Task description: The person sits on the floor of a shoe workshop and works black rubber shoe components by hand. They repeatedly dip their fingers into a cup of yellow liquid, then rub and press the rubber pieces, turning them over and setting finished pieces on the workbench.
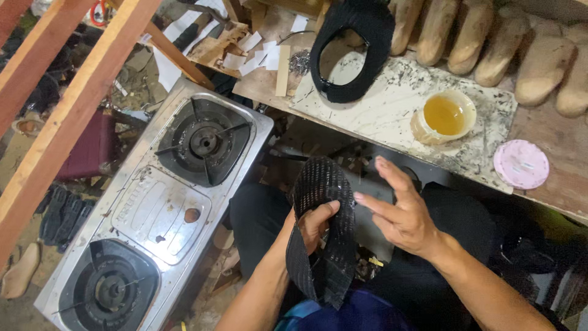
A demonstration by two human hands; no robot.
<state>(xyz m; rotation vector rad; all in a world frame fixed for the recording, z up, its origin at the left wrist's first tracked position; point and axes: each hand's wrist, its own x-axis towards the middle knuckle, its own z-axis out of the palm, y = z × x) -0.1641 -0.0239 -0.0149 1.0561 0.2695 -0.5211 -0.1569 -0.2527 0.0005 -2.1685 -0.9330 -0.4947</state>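
Observation:
My left hand (pixel 313 225) grips a black woven shoe upper (pixel 323 230), thumb on its outer face, holding it upright over my lap. My right hand (pixel 399 208) hovers just to the right of it with fingers spread, holding nothing. On the stone slab (pixel 392 113) ahead lies another black shoe upper (pixel 353 49), and a small pot of yellow glue (pixel 443 116) stands beside it.
A steel two-burner gas stove (pixel 162 211) sits at my left. Several wooden shoe lasts (pixel 490 43) line the back of the bench. A pink round lid (pixel 521 163) lies at the right. Wooden beams (pixel 67 104) cross the upper left; paper scraps (pixel 254 52) litter the bench.

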